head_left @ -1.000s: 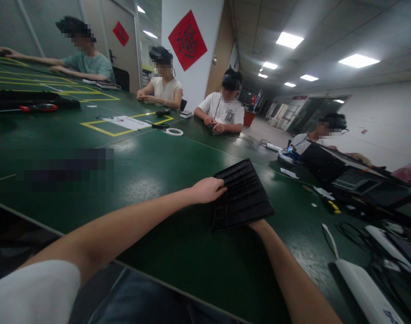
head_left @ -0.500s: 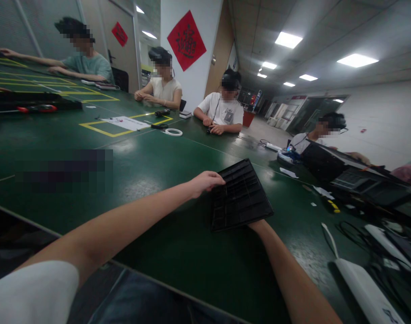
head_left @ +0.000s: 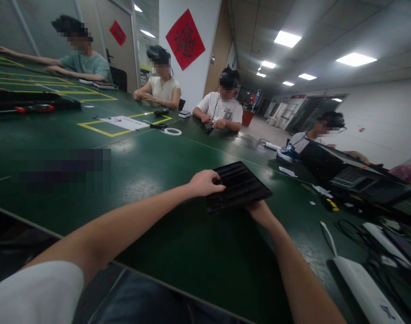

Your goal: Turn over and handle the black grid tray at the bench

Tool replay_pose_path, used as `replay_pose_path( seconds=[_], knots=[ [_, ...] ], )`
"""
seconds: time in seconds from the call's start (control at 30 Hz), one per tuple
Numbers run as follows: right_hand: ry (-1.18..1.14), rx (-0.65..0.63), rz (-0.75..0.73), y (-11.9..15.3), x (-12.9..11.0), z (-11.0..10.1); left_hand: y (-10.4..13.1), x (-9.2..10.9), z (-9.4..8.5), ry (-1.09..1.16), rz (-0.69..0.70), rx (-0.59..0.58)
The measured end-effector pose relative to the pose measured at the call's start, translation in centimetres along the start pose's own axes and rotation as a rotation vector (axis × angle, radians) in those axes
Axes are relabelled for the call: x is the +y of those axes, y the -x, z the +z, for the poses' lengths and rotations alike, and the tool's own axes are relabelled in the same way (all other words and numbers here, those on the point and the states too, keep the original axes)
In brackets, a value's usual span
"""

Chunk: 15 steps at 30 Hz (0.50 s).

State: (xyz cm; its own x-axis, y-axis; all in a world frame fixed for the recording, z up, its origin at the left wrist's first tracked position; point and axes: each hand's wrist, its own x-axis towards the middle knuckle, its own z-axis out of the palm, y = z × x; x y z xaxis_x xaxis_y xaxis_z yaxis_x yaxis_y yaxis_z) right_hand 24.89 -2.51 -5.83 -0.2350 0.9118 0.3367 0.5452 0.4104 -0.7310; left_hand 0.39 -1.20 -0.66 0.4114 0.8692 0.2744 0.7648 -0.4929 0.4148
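Note:
A black compartmented plastic tray (head_left: 241,185) hovers just above the green table (head_left: 151,162) in front of me, tilted nearly flat. My left hand (head_left: 203,182) grips its left edge, fingers curled over the rim. My right hand (head_left: 259,210) holds the near right edge from below, mostly hidden under the tray. Both arms stretch forward over the table.
Several people sit along the far side of the table. A white tape roll (head_left: 172,131) and a paper sheet in a yellow-taped box (head_left: 122,122) lie beyond. Black equipment, cables and a white device (head_left: 364,283) crowd the right side.
The tray was tipped up towards me with its compartments showing; it has now dropped to a flatter angle and sits a little further away. My right hand came into view under it.

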Motion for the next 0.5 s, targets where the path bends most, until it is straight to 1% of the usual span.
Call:
replay_pose_path(
  seconds=[0.03,0.07,0.1,0.17,0.2,0.27,0.3,0.37,0.43,0.5],
  knots=[
    [0.097,-0.004,0.029,0.2,0.1,-1.4,-0.2,-0.7,-0.5,-0.050,-0.058,0.013],
    [0.339,0.035,0.095,0.4,0.3,-2.8,-0.3,-1.6,-1.1,-0.113,-0.115,0.023],
    [0.526,0.057,0.184,0.7,0.7,-4.3,-0.4,-2.6,-1.7,-0.192,-0.163,0.034],
    [0.741,0.114,0.376,1.3,1.5,-6.7,-0.6,-4.7,-3.0,-0.351,-0.250,0.061],
    [0.786,0.117,0.479,1.6,1.9,-7.5,-0.6,-5.7,-3.6,-0.415,-0.304,0.066],
    [0.815,0.135,0.693,2.1,2.5,-8.4,-0.6,-7.4,-4.6,-0.495,-0.394,0.058],
    [0.812,0.147,0.782,2.3,2.7,-8.6,-0.6,-8.1,-4.9,-0.513,-0.436,0.042],
    [0.798,0.176,0.906,2.6,2.9,-8.6,-0.6,-8.9,-5.3,-0.514,-0.507,0.003],
    [0.773,0.176,0.952,2.6,3.2,-8.4,-0.7,-9.2,-5.2,-0.510,-0.546,-0.024],
    [0.760,0.129,0.905,2.4,3.5,-8.1,-0.7,-8.8,-4.7,-0.513,-0.527,-0.019]
  ],
)
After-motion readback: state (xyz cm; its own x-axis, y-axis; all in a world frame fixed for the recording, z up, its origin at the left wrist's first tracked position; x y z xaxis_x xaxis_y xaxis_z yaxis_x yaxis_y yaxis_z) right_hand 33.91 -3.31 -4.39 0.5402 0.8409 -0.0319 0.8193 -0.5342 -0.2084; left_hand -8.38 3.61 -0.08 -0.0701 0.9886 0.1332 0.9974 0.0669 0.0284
